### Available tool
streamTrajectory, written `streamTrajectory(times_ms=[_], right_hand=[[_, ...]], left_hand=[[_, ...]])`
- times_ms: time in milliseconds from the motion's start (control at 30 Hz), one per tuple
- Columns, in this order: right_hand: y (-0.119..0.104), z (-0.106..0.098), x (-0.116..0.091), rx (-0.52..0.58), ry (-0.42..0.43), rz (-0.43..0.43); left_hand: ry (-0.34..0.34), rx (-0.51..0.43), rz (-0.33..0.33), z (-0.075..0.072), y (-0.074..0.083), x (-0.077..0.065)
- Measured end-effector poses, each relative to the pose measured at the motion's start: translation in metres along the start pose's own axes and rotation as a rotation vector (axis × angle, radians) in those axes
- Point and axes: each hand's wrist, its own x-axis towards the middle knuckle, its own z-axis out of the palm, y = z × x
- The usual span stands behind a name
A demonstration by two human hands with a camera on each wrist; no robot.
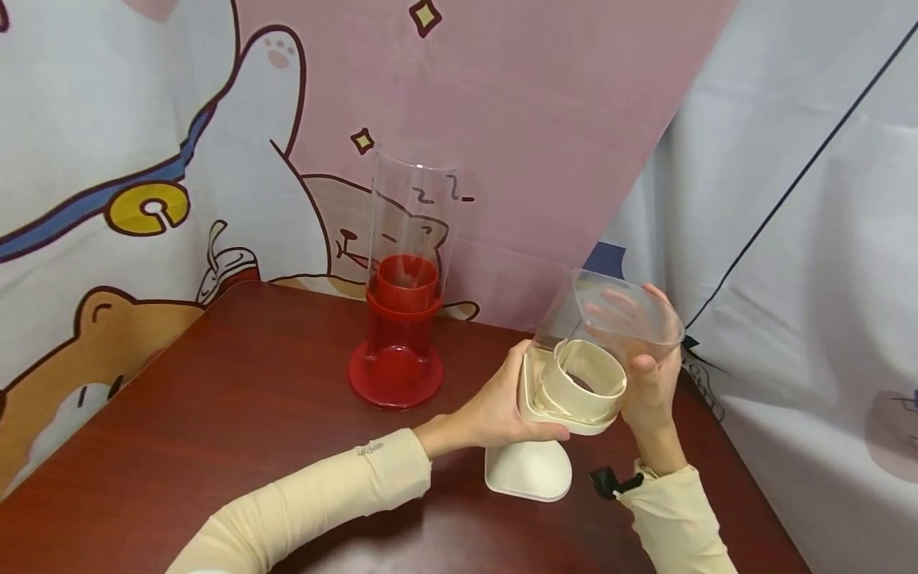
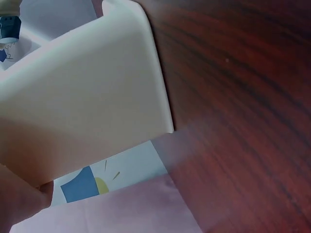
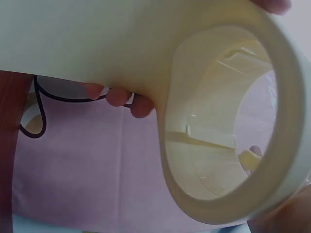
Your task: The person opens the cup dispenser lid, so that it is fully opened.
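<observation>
A cream plastic stand (image 1: 527, 470), with a flat rounded foot and a round collar (image 1: 584, 391) at its top, is tilted above the right part of the table. My left hand (image 1: 495, 410) grips its upper body from the left, thumb along the front edge. Over the collar leans a clear plastic container (image 1: 555, 315). The right hand (image 1: 653, 391) holds this container's right side, thumb in front and fingers seen through the wall. In the right wrist view, the collar's hollow inside (image 3: 204, 155) shows from below, with fingertips (image 3: 118, 96) on the cream body's edge.
A red stand (image 1: 398, 379) with a round foot and a clear upright tube (image 1: 412, 207) is on the brown table (image 1: 237, 399), behind and left of the hands. Printed cloth curtains (image 1: 516, 143) hang along the back and sides. A black strap (image 1: 610, 482) is at the right wrist.
</observation>
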Motion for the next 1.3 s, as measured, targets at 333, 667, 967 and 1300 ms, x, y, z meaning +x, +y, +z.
streamTrajectory(times_ms=[333,667,967,1300], right_hand=[[0.0004,0.0011,0.0027,0.082,-0.003,-0.037],[0.0015,0.0028,0.0069,0.063,-0.035,0.007],[0.0049,0.0015,0.0031,0.147,-0.036,-0.03],[0.0044,0.0042,0.0029,0.069,-0.007,-0.065]], left_hand=[[0.009,0.035,-0.011,-0.0002,0.0025,0.0012],[0.021,0.019,-0.048,-0.001,0.0014,-0.0004],[0.027,0.052,-0.018,0.0,-0.0004,0.0002],[0.018,0.039,-0.035,0.0005,-0.0016,0.0002]])
